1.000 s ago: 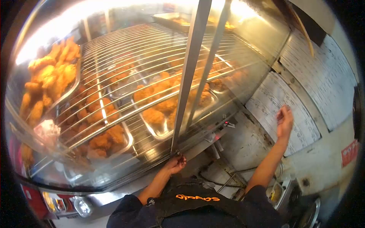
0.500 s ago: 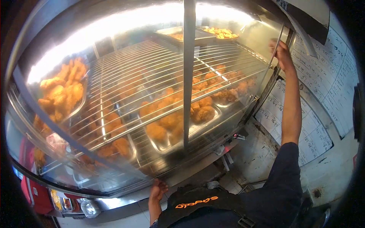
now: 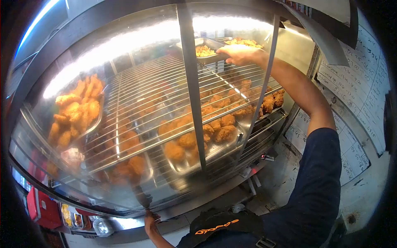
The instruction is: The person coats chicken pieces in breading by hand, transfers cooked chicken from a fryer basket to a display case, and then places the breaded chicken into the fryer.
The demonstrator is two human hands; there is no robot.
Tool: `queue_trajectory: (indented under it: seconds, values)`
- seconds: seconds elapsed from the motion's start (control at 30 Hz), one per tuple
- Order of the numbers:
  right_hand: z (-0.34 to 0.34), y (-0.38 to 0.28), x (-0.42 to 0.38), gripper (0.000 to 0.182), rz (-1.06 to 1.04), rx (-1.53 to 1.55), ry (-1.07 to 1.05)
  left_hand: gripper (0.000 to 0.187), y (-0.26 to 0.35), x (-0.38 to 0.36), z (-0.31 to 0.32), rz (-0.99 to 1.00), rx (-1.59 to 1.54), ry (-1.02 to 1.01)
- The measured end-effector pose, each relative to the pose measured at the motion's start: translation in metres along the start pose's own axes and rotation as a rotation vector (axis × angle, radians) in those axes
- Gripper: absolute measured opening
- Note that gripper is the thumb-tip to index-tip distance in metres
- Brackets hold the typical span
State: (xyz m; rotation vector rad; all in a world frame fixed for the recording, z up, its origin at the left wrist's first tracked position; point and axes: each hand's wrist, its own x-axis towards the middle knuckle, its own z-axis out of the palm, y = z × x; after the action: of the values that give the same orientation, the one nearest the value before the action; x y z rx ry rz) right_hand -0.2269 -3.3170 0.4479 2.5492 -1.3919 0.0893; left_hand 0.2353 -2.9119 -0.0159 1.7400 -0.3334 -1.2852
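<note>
right hand (image 3: 236, 53) reaching into the warming cabinet (image 3: 124, 103), fingers closed on the edge of a steel tray (image 3: 209, 44); left hand (image 3: 150, 218) at the cabinet's lower rim, grip unclear

Head view, close above display case (image 3: 124, 124)

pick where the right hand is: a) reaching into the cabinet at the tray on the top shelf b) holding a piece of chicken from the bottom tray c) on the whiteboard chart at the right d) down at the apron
a: the right hand is stretched into the open cabinet, resting at the edge of the metal tray on the wire shelf.
</note>
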Motion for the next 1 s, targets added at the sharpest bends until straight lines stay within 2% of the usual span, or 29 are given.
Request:
queue_trajectory:
  seconds: [0.1,0.2,0.3,0.43,0.53,0.57,0.6,0.63,0.7,0.77,0.8,0.83,0.87,0.93,0.97,1.0]
  values:
    - [-0.007,-0.011,-0.019,0.039,-0.048,-0.080,0.035,0.045,-0.003,0.005,-0.011,-0.018,-0.023,0.058]
    - [0.002,-0.007,-0.047,0.026,-0.138,0.127,0.133,0.045,-0.001,0.010,-0.021,0.002,0.029,0.049]
    - [-0.010,-0.016,-0.105,0.021,-0.221,0.145,0.276,0.045,-0.002,0.016,-0.027,-0.028,0.074,0.109]
    - [-0.011,-0.015,-0.176,0.019,-0.162,0.231,0.270,0.046,-0.001,0.018,-0.036,-0.032,0.061,0.044]
    - [-0.012,-0.023,-0.227,0.031,-0.229,0.037,0.464,0.040,0.000,0.022,-0.040,-0.010,0.141,0.061]
    - [-0.007,-0.023,-0.239,0.031,-0.206,0.036,0.461,0.037,0.005,0.023,-0.037,0.009,0.153,0.062]
    - [0.000,-0.021,-0.250,0.030,-0.160,-0.082,0.544,0.029,0.008,0.020,-0.036,0.001,0.130,0.104]
    - [0.004,-0.021,-0.262,0.029,-0.113,-0.203,0.622,0.029,0.012,0.018,-0.034,0.003,0.149,0.091]
    - [0.001,-0.024,-0.289,0.028,-0.100,-0.184,0.695,0.030,0.018,0.021,-0.033,-0.088,0.346,0.109]
    - [0.004,-0.022,-0.315,0.025,-0.067,-0.239,0.743,0.027,0.009,0.031,-0.038,-0.041,0.477,0.075]
    - [0.007,-0.020,-0.328,0.016,-0.065,-0.239,0.759,0.020,0.010,0.024,-0.037,0.054,0.486,0.062]
    - [0.008,-0.018,-0.342,0.016,-0.057,-0.242,0.751,0.014,0.010,0.020,-0.033,0.147,0.491,0.046]
    - [0.008,-0.018,-0.356,0.018,-0.033,-0.237,0.758,0.014,0.010,0.028,-0.030,0.143,0.497,0.038]
    - [0.004,-0.019,-0.383,0.021,0.007,-0.203,0.776,0.005,0.011,0.049,-0.024,0.014,0.885,0.005]
    - [0.001,-0.020,-0.399,0.021,-0.001,-0.202,0.763,0.008,0.020,0.043,-0.012,-0.125,0.828,0.096]
    - [-0.001,-0.019,-0.414,0.020,0.042,-0.204,0.747,0.010,0.026,0.042,-0.007,-0.158,0.807,0.038]
